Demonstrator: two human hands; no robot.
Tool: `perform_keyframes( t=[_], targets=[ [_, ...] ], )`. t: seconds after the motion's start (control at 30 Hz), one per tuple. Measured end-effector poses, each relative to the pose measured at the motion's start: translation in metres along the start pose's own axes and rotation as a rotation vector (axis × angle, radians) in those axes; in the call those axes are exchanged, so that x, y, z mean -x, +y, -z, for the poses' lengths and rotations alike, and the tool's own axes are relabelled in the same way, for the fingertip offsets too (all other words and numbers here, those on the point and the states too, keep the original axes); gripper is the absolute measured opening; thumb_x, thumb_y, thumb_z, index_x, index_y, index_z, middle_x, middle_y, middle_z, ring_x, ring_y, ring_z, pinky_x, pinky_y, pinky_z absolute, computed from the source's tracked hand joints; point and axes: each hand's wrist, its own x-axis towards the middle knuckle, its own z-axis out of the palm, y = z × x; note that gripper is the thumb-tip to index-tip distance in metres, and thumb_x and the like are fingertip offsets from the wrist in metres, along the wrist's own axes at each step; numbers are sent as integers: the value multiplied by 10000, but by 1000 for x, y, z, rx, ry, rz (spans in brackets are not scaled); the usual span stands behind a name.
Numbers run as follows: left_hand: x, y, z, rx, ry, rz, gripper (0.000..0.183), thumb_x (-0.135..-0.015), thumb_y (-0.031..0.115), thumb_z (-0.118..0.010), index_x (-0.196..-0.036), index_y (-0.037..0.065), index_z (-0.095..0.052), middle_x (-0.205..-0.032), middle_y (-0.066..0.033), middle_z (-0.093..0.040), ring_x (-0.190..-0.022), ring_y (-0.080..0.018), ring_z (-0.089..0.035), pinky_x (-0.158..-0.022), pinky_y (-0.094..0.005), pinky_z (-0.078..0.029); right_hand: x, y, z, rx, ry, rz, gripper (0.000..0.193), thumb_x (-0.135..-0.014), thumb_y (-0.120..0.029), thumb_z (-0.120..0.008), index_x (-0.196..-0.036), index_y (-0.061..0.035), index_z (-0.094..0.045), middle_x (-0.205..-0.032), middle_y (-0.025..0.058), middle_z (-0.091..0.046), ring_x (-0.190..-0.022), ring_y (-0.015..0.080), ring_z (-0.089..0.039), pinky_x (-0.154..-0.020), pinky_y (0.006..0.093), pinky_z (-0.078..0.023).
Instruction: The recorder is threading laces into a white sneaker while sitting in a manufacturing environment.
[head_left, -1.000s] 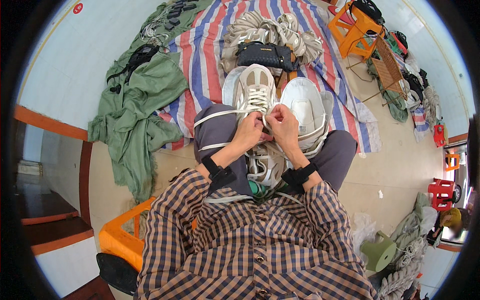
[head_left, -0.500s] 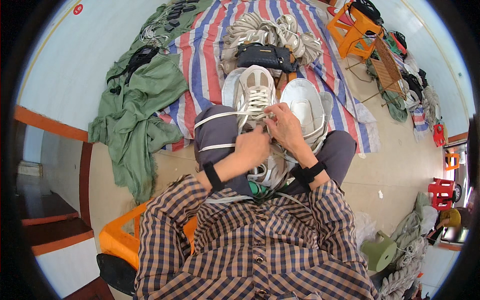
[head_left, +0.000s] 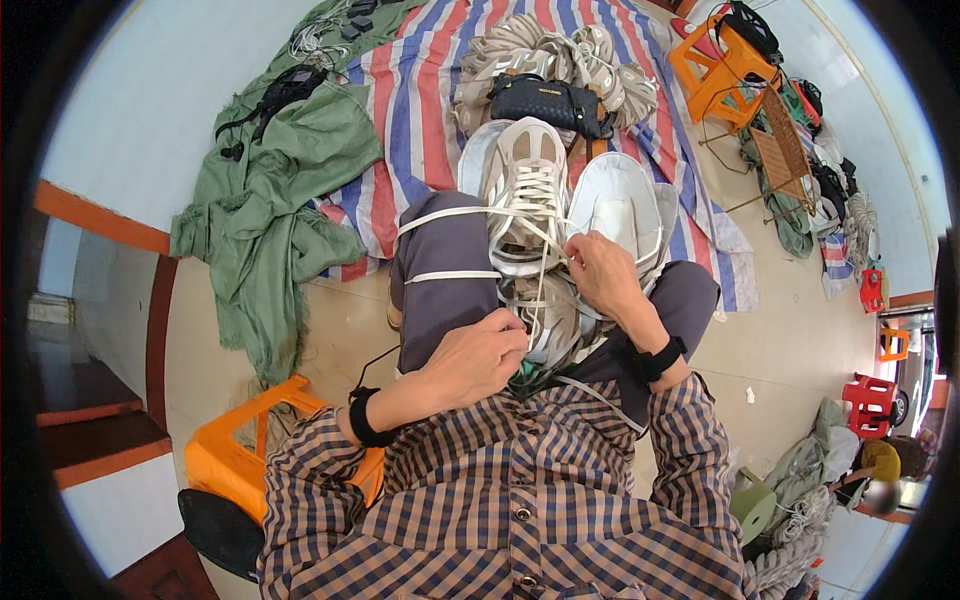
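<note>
A beige and white sneaker (head_left: 528,170) stands between my knees, toe pointing away, its front eyelets laced. A cream shoelace (head_left: 460,211) runs from it across my left knee, and a second strand lies lower on that thigh. My left hand (head_left: 478,352), low near my lap, pinches a lace strand that hangs down from the sneaker. Beside the sneaker's opening, my right hand (head_left: 606,276) is closed with thumb and fingers on the lace. Another sneaker (head_left: 548,325) lies below, partly covered by laces. To the right sit pale, shoe-shaped uppers (head_left: 612,195), stacked together.
Ahead, a striped sheet (head_left: 430,120) bears a pile of sneakers (head_left: 520,50) and a black bag (head_left: 545,104). Green cloth (head_left: 270,190) lies to the left. Orange stools stand at lower left (head_left: 225,450) and far right (head_left: 715,75); a red stool (head_left: 872,403) is further right.
My left hand has drawn back toward my lap, stretching a lace strand downward. My right hand has shifted right and slightly nearer, leaving the sneaker's opening in view between the hands.
</note>
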Motion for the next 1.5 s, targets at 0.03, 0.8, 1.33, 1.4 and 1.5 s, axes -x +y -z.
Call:
perform_keyframes(
  t=[0.03, 0.8, 1.33, 1.4, 1.5],
  targets=[
    [5, 4, 4, 44, -16, -15, 127, -879, 133, -506, -857, 30, -576, -1113, -134, -535, -792, -316, -584, -720, -374, -474, 0, 0, -1, -1, -5, 2, 128, -783, -72, -573, -910, -57, -581, -768, 124, -577, -719, 309, -586, -639, 399, -458],
    [26, 43, 60, 318, -236, -193, 52, -828, 41, -529, -839, 17, -574, -934, -112, -584, -799, -248, -586, -694, -317, -470, -28, 6, -22, -681, 168, -244, 156, -799, -126, -629, -904, -12, -608, -740, 91, -626, -640, 160, -596, -614, 292, -478],
    [28, 14, 74, 465, -269, -139, 98, -847, 36, -516, -858, -9, -603, -837, -78, -616, -754, -160, -602, -685, -281, -476, -36, 9, -26, -473, 450, -100, 82, -776, -68, -624, -850, -32, -622, -737, 79, -608, -590, 203, -574, -550, 317, -459],
    [41, 5, 88, 616, -404, -5, 127, -866, 48, -508, -866, -10, -621, -843, -67, -638, -757, -143, -604, -686, -270, -478, -38, 20, -29, -722, 297, -151, 83, -788, -79, -635, -843, -16, -635, -707, 57, -607, -577, 157, -557, -542, 289, -449],
    [55, -6, 102, 684, -500, 123, 148, -884, 61, -494, -823, -7, -610, -852, -77, -645, -793, -156, -608, -724, -281, -473, -39, 23, -24, -1066, 60, -257, 123, -810, -114, -662, -829, 8, -659, -665, 16, -599, -564, 83, -522, -533, 242, -430]
  ],
)
